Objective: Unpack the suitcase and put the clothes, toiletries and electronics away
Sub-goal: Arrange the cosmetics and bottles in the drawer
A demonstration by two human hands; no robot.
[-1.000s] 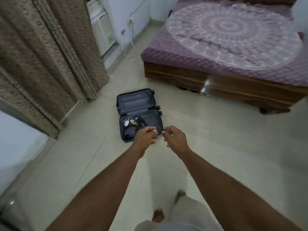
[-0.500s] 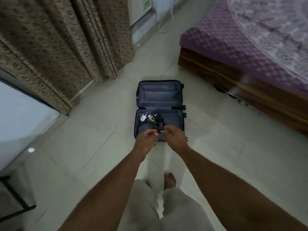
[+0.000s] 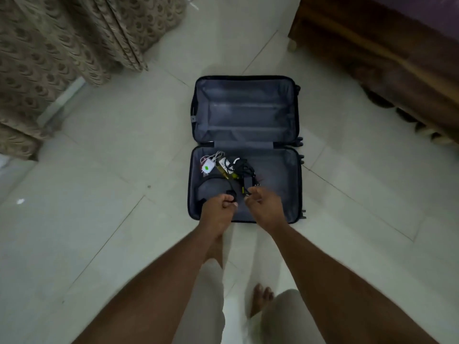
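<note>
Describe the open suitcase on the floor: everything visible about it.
The suitcase is dark-shelled with grey fabric lining and lies fully open, flat on pale floor tiles. The far half looks empty. The near half holds a white charger, tangled black cables and a dark folded item. Small wheels show along its right edge.

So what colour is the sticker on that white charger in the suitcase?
Green, on the white charger at the left of the suitcase's near half; head view.
</note>
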